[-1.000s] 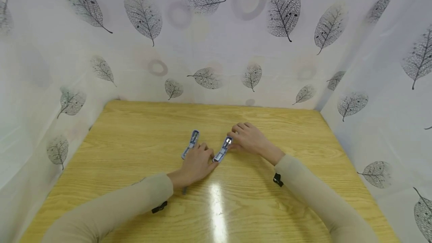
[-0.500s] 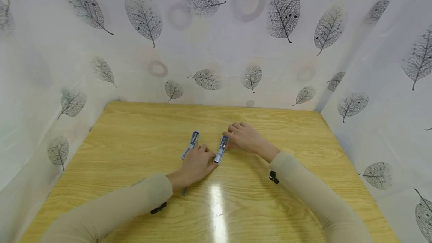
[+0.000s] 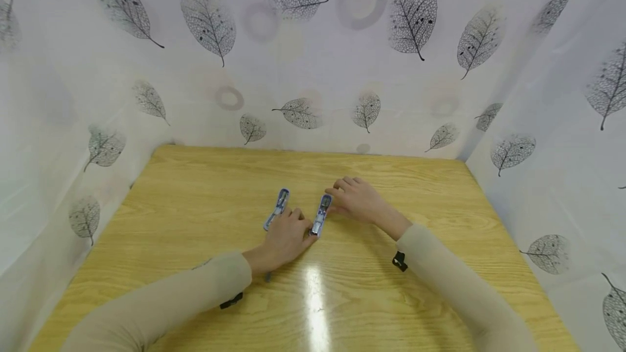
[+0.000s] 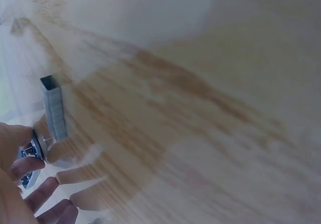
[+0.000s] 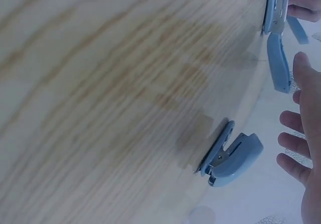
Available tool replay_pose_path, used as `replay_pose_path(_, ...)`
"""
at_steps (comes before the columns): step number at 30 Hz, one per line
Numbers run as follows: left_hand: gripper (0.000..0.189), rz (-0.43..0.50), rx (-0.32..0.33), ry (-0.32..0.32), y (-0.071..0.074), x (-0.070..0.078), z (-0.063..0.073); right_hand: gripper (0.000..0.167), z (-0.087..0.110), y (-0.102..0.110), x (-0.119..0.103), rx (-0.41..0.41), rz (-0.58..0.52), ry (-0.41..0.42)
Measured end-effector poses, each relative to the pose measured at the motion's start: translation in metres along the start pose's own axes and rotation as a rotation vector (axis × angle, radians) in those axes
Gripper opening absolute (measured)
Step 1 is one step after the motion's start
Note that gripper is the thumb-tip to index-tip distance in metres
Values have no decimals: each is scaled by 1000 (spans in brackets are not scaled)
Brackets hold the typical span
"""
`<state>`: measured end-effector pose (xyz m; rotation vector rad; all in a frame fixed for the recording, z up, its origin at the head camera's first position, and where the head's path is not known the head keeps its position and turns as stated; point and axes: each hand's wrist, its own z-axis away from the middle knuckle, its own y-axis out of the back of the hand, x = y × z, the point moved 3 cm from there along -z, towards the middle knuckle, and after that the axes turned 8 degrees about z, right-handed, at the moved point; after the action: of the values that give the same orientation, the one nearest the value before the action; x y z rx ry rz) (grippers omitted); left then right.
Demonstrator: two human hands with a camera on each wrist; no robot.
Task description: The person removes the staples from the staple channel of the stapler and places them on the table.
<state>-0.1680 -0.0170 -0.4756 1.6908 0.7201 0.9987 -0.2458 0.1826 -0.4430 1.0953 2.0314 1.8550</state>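
Note:
My left hand (image 3: 287,236) grips the near end of a blue stapler (image 3: 321,215) that lies swung open, its metal channel showing. My right hand (image 3: 359,200) is at this stapler's far end, thumb and fingers loosely bent; in the right wrist view a gap shows between the thumb (image 5: 303,68) and the stapler arm (image 5: 279,63). A second open blue stapler (image 3: 282,198) lies left of it, partly behind the left hand. Another blue stapler (image 5: 233,156) rests on the table in the right wrist view; the head view does not show it.
A grey strip of staples (image 4: 55,108) is near the left hand in the left wrist view. The wood-grain table (image 3: 220,178) is bordered by a white leaf-patterned curtain (image 3: 313,69) at the back and both sides.
The gripped stapler's far end has swung left, so it lies straighter. My right hand shifted left with it, then slightly back right. My left hand has stayed almost still.

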Motion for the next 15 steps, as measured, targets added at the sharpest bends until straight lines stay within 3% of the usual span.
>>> replay_pose_path(9, 33, -5, 5, -13, 2, 2, 1, 46, 17, 21, -8, 78, 3, -61)
replay_pose_path(15, 34, -7, 16, -22, 2, 2, 1, 42, 24, 27, -20, 83, -152, -182)
